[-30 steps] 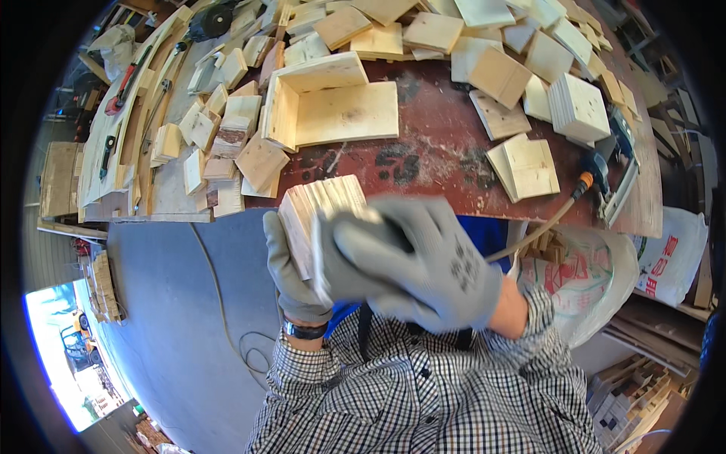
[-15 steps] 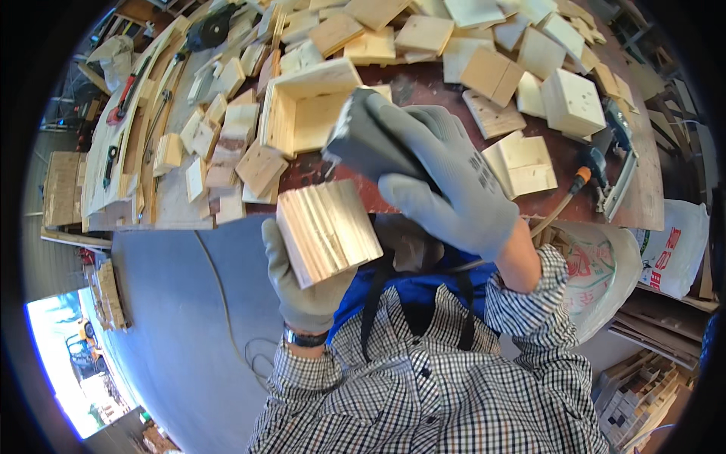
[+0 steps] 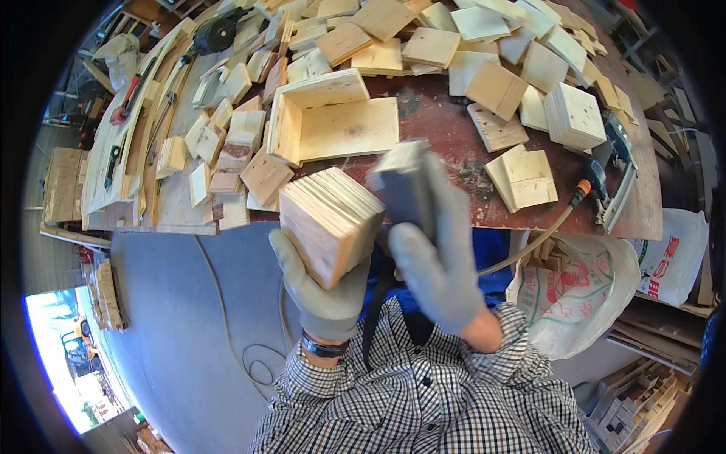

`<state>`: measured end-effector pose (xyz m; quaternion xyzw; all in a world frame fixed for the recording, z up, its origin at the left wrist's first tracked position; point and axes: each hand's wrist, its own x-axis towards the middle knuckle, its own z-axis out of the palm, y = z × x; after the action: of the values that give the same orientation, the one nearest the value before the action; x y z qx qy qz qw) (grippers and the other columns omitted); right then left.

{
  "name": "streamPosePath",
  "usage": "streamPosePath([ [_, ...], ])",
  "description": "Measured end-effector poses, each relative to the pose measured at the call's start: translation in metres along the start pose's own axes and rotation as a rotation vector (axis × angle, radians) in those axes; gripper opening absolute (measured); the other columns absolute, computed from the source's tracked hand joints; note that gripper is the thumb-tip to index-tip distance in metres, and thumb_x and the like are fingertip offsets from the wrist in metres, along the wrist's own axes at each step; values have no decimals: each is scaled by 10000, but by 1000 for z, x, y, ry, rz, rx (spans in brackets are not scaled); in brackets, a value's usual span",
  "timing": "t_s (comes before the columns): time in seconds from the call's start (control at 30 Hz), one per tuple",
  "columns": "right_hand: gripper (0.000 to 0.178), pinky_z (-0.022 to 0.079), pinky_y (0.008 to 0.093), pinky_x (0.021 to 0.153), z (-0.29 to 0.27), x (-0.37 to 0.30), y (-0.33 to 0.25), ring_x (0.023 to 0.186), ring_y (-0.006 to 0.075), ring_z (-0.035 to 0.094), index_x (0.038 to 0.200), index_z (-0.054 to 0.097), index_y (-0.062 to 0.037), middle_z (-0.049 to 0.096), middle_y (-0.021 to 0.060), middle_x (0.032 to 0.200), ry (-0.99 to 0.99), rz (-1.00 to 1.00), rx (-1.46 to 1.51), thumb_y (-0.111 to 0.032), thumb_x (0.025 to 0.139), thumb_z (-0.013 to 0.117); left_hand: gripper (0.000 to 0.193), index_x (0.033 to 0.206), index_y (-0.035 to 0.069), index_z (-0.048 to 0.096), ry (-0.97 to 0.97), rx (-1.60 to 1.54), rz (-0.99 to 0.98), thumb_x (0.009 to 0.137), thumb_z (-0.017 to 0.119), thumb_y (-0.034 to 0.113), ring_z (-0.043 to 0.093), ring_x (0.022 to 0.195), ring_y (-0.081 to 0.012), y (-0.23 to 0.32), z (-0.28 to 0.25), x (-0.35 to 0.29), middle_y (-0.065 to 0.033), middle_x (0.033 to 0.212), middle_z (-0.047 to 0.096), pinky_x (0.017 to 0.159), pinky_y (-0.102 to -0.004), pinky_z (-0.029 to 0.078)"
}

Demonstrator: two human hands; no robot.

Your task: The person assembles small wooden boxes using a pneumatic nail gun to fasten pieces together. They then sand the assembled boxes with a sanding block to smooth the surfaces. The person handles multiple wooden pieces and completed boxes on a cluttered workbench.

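Note:
My gloved left hand (image 3: 325,289) grips a stack of square wooden boards (image 3: 329,223) from below, tilted in front of the table edge. To its right, my gloved right hand (image 3: 442,253) is closed round a dark grey sanding block (image 3: 408,189), blurred by motion. The block is close beside the stack's right side; whether they touch I cannot tell. Just beyond both hands, an open-sided wooden box (image 3: 348,129) lies on the dark red tabletop (image 3: 446,151).
Many loose wooden squares (image 3: 431,47) cover the far side of the table. A squared stack of boards (image 3: 572,117) stands at the right, beside an air-hosed tool (image 3: 616,174). Long wooden strips (image 3: 144,144) lie at the left. A white sack (image 3: 575,284) hangs below the right edge.
My right hand has swung down and nearer with the sanding block, from above the stack to its right side. My left hand has turned the stack, showing a broad board face.

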<state>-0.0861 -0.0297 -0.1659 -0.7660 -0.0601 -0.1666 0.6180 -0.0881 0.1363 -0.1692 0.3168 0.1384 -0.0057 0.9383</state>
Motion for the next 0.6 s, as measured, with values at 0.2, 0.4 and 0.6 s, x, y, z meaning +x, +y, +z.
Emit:
streamPosePath([
  [0.2, 800, 374, 476, 1161, 4, -10, -23, 1316, 382, 505, 1632, 272, 83, 426, 297, 1538, -88, -227, 211, -291, 1024, 632, 839, 1625, 100, 315, 26, 182, 226, 1064, 420, 715, 543, 1381, -285, -6, -2, -8, -129, 1563, 507, 1140, -485, 486],
  [0.4, 723, 477, 184, 649, -10, 15, -18, 792, 52, 564, 1693, 160, -7, 483, 151, 1574, 114, 378, 616, -268, 1111, 500, 753, 1584, 119, 366, -67, 132, 240, 1058, 537, 630, 530, 1399, -285, -1, -13, -5, -115, 1561, 500, 1139, -514, 484],
  [0.6, 714, 395, 384, 1178, 3, -13, 2, 1411, 272, 498, 1667, 233, 37, 449, 210, 1587, -42, 473, 711, -277, 1097, 528, 855, 1516, 134, 402, -109, 333, 381, 907, 799, 586, 457, 1474, -313, -4, -11, -7, -162, 1581, 458, 1224, -517, 406],
])
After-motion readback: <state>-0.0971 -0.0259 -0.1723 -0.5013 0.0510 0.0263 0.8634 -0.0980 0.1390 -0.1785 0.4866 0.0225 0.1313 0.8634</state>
